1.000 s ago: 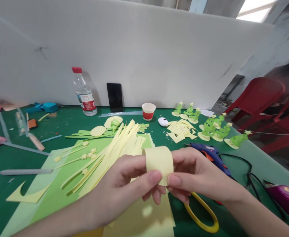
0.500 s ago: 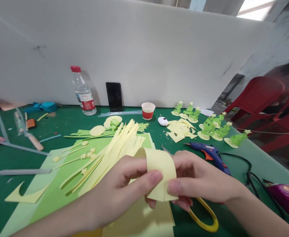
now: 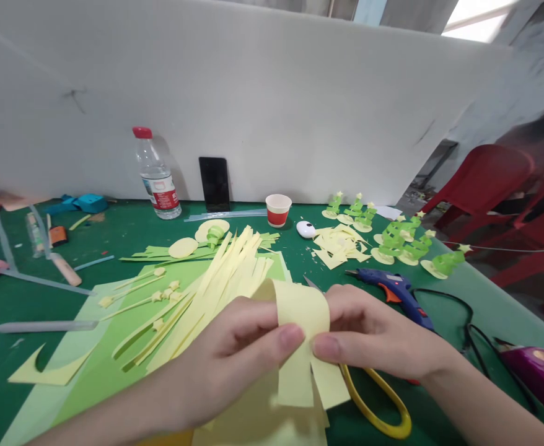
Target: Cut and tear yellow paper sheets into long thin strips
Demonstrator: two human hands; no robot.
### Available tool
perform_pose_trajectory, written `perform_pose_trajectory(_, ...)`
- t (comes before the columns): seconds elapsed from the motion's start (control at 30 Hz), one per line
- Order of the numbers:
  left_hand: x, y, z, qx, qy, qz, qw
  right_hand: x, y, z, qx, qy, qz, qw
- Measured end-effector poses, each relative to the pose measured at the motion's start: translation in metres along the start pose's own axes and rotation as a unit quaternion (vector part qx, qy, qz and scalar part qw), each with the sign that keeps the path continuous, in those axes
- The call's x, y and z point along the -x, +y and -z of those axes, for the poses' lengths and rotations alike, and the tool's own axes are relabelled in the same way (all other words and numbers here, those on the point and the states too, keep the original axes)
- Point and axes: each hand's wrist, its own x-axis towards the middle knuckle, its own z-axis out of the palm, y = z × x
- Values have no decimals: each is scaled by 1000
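A pale yellow paper piece (image 3: 300, 303) curves over the fingers of both hands. Its lower end is parted by a slit into two flaps that hang apart. My left hand (image 3: 248, 347) pinches the left side between thumb and fingers. On the right side, my right hand (image 3: 369, 334) grips it with the thumb near the top of the slit; its other fingers are hidden behind. Yellow-handled scissors (image 3: 393, 406) lie below my right hand, partly covered. Under my hands are yellow paper sheets (image 3: 253, 427), and a bundle of pale yellow paper strips (image 3: 225, 272) lies just beyond.
Small green paper trees (image 3: 395, 238) stand at back right near paper scraps (image 3: 341, 244). A blue glue gun (image 3: 393, 288) with a cable lies at right, a purple tool (image 3: 539, 371) beyond. A paper cup (image 3: 278, 210), phone (image 3: 215, 184) and bottle (image 3: 158, 176) stand along the white panel.
The lower end of the yellow paper, closed together before, now hangs longer and is spread into two flaps. My right thumb has shifted slightly up and left.
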Motion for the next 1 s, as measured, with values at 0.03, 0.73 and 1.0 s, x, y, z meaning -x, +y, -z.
perform_pose_trajectory(0.03, 0, -1, 0, -7, -5, -3, 1000, 0, 0, 0, 9, -2, 11, 1000)
perform_pose_trajectory(0.73, 1, -2, -1, 8, -45, 23, 999, 0, 1, -1, -22, -6, -15, 1000)
perform_pose_trajectory(1.0, -3, -6, -2, -2, -17, 8, 1000, -1, 3, -1, 1, -12, -12, 1000)
